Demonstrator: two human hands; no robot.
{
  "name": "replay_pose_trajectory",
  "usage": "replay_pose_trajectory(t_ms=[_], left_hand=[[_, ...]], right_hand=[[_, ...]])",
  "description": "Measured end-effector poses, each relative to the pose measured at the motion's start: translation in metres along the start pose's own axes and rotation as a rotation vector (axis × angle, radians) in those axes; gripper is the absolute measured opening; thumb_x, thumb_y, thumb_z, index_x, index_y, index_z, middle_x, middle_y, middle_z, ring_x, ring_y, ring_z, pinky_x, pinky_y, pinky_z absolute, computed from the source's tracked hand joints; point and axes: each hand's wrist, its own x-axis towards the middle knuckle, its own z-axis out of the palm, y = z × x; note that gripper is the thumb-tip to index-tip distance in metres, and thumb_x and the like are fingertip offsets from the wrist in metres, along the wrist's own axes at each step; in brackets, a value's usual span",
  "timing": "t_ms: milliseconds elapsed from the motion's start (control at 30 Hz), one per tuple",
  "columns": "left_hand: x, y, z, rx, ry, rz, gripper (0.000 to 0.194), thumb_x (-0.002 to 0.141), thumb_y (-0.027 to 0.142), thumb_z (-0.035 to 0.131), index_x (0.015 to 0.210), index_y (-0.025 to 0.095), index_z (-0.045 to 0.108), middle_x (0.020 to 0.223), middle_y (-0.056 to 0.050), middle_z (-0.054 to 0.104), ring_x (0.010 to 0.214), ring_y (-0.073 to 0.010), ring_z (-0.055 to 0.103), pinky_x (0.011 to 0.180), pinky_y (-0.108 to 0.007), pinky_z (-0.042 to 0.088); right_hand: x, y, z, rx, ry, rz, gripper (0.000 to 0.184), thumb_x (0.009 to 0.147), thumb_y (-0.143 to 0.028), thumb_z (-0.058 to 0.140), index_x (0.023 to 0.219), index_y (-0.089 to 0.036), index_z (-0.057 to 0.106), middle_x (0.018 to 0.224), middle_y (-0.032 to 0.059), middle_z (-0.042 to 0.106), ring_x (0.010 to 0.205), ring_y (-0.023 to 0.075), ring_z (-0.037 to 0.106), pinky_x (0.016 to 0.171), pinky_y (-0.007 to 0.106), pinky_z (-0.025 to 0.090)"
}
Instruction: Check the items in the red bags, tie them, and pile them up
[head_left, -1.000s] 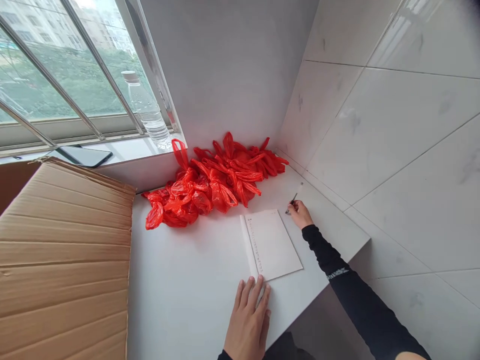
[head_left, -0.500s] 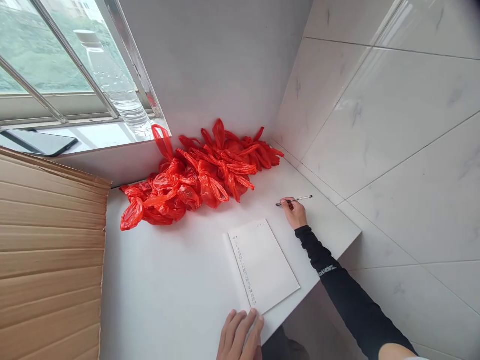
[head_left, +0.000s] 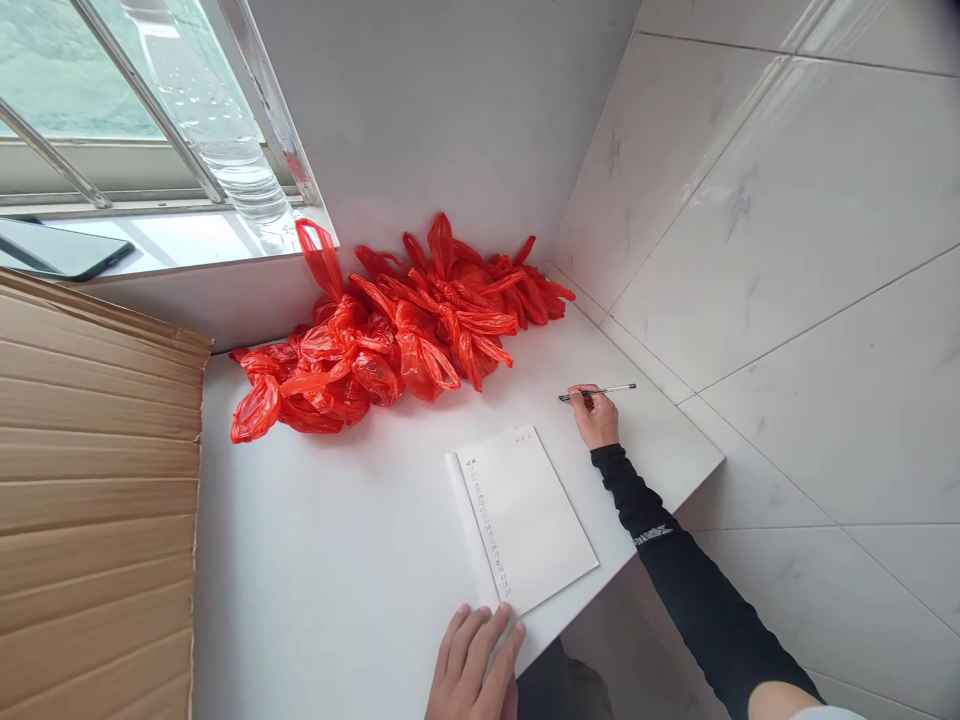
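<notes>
My right hand [head_left: 596, 414], in a black sleeve, is closed on a thin pen [head_left: 609, 390] that lies almost level above the white counter [head_left: 337, 540]. It sits just right of the top corner of an open white notebook [head_left: 525, 515] with a column of small writing down its left side. My left hand [head_left: 472, 665] lies flat with fingers stretched out, touching the notebook's near corner at the counter's front edge. A heap of knotted red plastic bags [head_left: 397, 335] lies behind the notebook against the back wall.
A large corrugated cardboard sheet [head_left: 90, 500] covers the left side. On the window sill stand a clear water bottle [head_left: 217, 130] and a dark phone [head_left: 60, 250]. White tiled wall [head_left: 787, 250] bounds the right; the counter ends just right of my right hand.
The pen went from pointing away to lying level in my right hand. The view shifted down and left, so my left hand now sits lower in frame.
</notes>
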Motion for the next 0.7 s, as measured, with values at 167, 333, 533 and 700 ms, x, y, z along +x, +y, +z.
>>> replay_pose_trajectory(t_ms=[167,333,533,700], left_hand=[[0.008,0.011,-0.012,-0.024,-0.097,-0.02,0.052,0.087,-0.004,0.05,0.13,0.022,0.061,0.133,-0.005,0.065,0.122,-0.0257,0.059,0.106,-0.049,0.052],[0.012,0.017,-0.018,-0.089,-0.155,-0.064,0.05,0.088,-0.003,0.047,0.129,0.021,0.06,0.134,-0.007,0.063,0.122,-0.0271,0.057,0.107,-0.052,0.05],[0.01,0.027,-0.037,-0.415,-0.047,-0.302,0.05,0.093,0.007,0.053,0.142,0.017,0.044,0.125,-0.014,0.059,0.116,-0.0237,0.056,0.095,-0.039,0.053],[0.013,0.038,-0.039,-0.469,-0.189,-0.297,0.015,0.102,0.025,0.043,0.1,0.019,0.057,0.085,-0.006,0.058,0.078,-0.02,0.053,0.07,-0.034,0.047]], right_hand=[[-0.013,-0.008,-0.007,0.153,-0.026,0.005,0.039,0.093,-0.051,0.052,0.098,-0.016,0.066,0.085,0.0068,0.069,0.071,0.0178,0.061,0.071,0.034,0.052],[-0.066,-0.029,-0.033,0.272,-0.233,0.005,0.042,0.098,-0.047,0.042,0.079,-0.018,0.064,0.096,0.008,0.067,0.066,0.0142,0.056,0.068,0.032,0.05],[-0.166,-0.086,-0.077,0.297,-0.827,0.015,0.02,0.091,-0.035,0.063,0.08,-0.02,0.072,0.068,0.0007,0.062,0.058,0.0143,0.056,0.059,0.029,0.048],[-0.221,-0.103,-0.082,0.426,-1.153,0.025,0.028,0.099,-0.037,0.051,0.098,-0.021,0.075,0.084,0.0046,0.068,0.072,0.0154,0.064,0.068,0.03,0.052]])
